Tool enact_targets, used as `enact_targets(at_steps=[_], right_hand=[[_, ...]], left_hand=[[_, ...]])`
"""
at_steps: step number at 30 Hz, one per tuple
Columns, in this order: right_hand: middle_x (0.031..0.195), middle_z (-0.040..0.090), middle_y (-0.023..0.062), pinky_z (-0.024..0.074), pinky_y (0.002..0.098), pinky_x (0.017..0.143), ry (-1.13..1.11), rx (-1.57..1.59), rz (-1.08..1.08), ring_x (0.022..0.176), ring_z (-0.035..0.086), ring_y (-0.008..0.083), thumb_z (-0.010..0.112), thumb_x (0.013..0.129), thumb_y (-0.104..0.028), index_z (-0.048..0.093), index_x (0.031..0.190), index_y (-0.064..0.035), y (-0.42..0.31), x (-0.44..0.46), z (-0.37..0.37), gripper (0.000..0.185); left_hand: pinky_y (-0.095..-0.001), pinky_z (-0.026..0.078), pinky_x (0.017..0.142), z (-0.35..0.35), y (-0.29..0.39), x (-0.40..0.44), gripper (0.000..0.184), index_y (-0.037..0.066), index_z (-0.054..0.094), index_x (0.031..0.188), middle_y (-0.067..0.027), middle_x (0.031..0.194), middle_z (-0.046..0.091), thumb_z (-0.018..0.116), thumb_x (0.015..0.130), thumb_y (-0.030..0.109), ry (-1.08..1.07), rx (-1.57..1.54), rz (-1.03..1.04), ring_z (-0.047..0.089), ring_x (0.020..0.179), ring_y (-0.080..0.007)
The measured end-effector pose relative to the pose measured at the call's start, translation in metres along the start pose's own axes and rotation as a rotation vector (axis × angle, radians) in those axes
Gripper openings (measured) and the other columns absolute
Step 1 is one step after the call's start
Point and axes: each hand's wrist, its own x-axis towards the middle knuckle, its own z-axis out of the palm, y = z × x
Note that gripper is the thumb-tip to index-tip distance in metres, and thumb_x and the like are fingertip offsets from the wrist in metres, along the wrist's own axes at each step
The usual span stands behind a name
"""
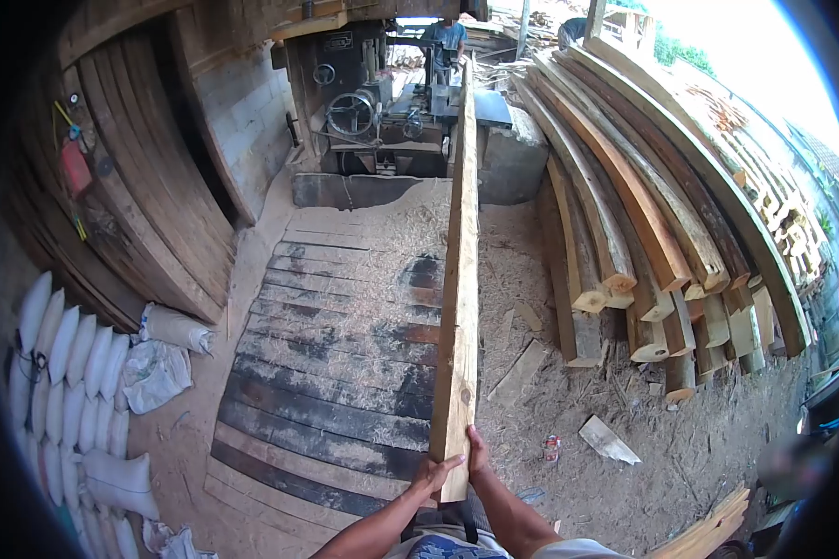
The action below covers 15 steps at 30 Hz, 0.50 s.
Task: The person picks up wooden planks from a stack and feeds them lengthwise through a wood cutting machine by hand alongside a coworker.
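A long squared wooden beam stretches from my waist straight ahead to a sawmill machine with handwheels. My left hand is closed round the near end on its left side, the thumb lying against the wood. On the right side of the same end, my right hand grips the beam, fingers pointing upward along it. Beyond the machine, a person in a blue shirt stands near the beam's far end; their hands are too small to make out.
Stacked timber beams fill the right side. White sacks are piled at left, by planks leaning on the wall. Sawdust covers the slatted floor boards. A wood offcut and a red can lie on the dirt.
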Motion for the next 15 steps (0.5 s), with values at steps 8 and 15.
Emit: enact_targets(at_steps=[8, 15], right_hand=[[0.123, 0.067, 0.0139, 0.0503, 0.0435, 0.099, 0.007, 0.153, 0.004, 0.108, 0.065, 0.0297, 0.061, 0.094, -0.051, 0.055, 0.138, -0.0059, 0.141, -0.142, 0.008, 0.063], [0.127, 0.066, 0.0128, 0.0495, 0.044, 0.101, 0.01, 0.193, -0.007, 0.112, 0.064, 0.0305, 0.062, 0.094, -0.054, 0.055, 0.139, -0.0068, 0.258, -0.236, -0.05, 0.066]], left_hand=[[-0.0454, 0.054, 0.095, -0.031, -0.079, -0.185, 0.123, -0.022, 0.043, 0.131, -0.0384, 0.126, 0.058, 0.073, 0.064, 0.077, 0.21, 0.362, -0.167, 0.062, 0.118, -0.0454], [-0.046, 0.051, 0.101, -0.009, -0.222, -0.257, 0.134, -0.02, 0.034, 0.137, -0.0362, 0.132, 0.056, 0.073, 0.061, 0.083, 0.212, 0.473, -0.222, 0.06, 0.122, -0.0444]])
